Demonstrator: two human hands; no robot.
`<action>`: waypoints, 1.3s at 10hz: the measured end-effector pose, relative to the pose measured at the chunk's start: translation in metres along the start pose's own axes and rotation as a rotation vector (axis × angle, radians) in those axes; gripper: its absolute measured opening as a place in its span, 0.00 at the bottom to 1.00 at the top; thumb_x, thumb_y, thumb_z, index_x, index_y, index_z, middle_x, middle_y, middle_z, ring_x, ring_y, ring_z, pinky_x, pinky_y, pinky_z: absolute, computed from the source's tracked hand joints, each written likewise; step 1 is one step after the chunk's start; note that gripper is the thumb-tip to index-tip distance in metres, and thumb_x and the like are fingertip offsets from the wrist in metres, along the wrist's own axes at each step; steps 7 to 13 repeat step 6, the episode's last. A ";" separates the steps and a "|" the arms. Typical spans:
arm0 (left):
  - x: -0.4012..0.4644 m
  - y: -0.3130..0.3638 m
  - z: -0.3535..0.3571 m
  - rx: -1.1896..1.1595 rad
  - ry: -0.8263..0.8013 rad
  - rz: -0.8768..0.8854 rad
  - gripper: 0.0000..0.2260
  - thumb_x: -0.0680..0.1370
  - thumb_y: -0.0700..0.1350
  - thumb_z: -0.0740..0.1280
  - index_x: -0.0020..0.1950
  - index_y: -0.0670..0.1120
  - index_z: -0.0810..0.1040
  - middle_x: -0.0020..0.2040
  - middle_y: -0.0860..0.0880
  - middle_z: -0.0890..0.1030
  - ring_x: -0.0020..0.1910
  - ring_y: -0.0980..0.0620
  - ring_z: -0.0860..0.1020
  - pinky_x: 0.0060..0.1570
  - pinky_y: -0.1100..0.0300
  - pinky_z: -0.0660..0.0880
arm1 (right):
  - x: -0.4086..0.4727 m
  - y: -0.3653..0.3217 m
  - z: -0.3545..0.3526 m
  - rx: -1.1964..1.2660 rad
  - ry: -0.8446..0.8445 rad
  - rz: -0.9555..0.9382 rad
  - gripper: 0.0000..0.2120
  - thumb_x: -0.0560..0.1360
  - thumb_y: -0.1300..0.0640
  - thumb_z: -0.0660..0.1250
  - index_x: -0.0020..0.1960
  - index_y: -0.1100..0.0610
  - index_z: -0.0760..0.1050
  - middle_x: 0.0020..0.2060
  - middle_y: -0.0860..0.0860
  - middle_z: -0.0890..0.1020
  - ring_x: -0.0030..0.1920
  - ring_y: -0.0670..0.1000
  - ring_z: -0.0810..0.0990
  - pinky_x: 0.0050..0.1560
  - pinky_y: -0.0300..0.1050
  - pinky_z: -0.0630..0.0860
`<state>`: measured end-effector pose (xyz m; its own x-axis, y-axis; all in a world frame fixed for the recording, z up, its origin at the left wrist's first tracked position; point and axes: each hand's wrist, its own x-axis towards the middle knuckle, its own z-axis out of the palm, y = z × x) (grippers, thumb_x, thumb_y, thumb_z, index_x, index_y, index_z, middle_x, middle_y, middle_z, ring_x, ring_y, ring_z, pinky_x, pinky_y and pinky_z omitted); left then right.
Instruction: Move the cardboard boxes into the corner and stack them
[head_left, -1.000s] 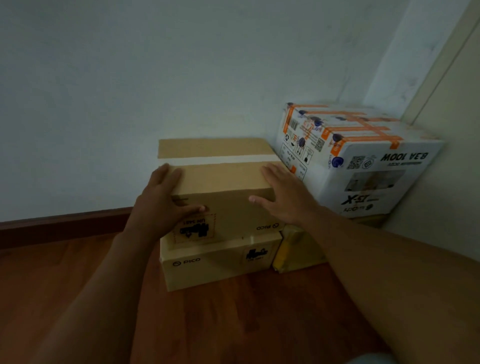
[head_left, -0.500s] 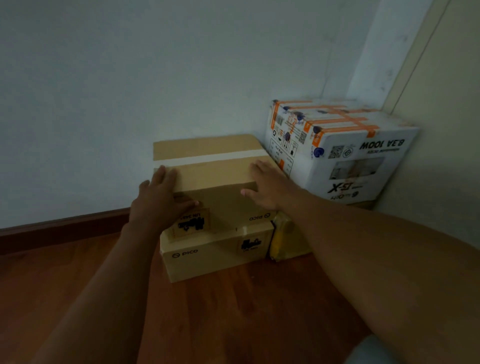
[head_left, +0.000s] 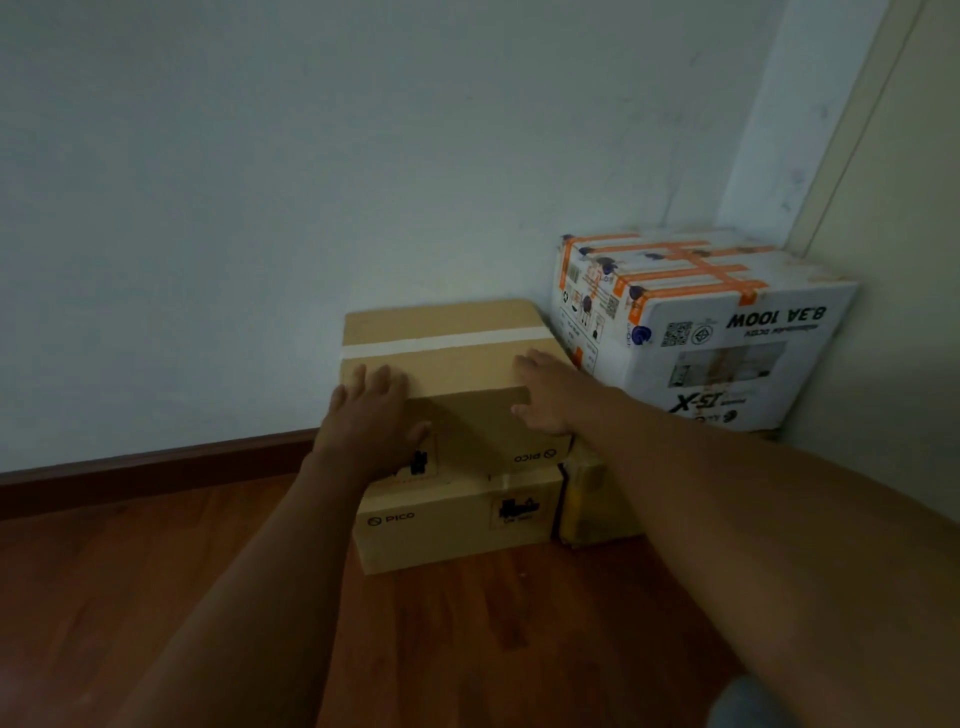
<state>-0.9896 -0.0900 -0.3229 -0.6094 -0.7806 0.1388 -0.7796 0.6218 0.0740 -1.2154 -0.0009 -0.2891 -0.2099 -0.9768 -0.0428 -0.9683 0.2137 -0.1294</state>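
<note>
Resting at frame centre, left hand (head_left: 371, 421) and right hand (head_left: 545, 397) spread flat on upper cardboard box (head_left: 447, 364), smooth, taped, stacked on lower box (head_left: 457, 525).

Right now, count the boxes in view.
4: top brown box under both hands, lower brown box beneath it, white box in the corner, yellowish box under that. Others may be hidden.

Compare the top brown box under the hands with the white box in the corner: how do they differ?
The top brown box is plain cardboard with one pale tape strip; the white box is printed and crossed with orange tape. Both hands, left hand and right hand, rest on the brown box; nothing touches the white one. The white box's top sits higher. Both are stacked on another box and carry upside-down print.
</note>
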 end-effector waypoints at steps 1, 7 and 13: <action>0.006 0.014 0.010 0.074 0.043 -0.014 0.38 0.79 0.65 0.54 0.80 0.44 0.49 0.81 0.41 0.51 0.80 0.39 0.47 0.76 0.39 0.48 | 0.002 0.005 0.001 -0.019 0.012 -0.027 0.32 0.80 0.49 0.64 0.78 0.59 0.55 0.77 0.57 0.59 0.76 0.58 0.58 0.73 0.53 0.59; 0.013 0.009 0.007 -0.047 0.102 -0.030 0.33 0.79 0.66 0.52 0.79 0.50 0.57 0.80 0.47 0.59 0.79 0.45 0.56 0.74 0.41 0.54 | -0.108 0.020 -0.140 0.431 0.261 -0.129 0.12 0.80 0.52 0.65 0.61 0.53 0.80 0.49 0.48 0.84 0.48 0.47 0.83 0.56 0.53 0.80; 0.013 0.009 0.007 -0.047 0.102 -0.030 0.33 0.79 0.66 0.52 0.79 0.50 0.57 0.80 0.47 0.59 0.79 0.45 0.56 0.74 0.41 0.54 | -0.108 0.020 -0.140 0.431 0.261 -0.129 0.12 0.80 0.52 0.65 0.61 0.53 0.80 0.49 0.48 0.84 0.48 0.47 0.83 0.56 0.53 0.80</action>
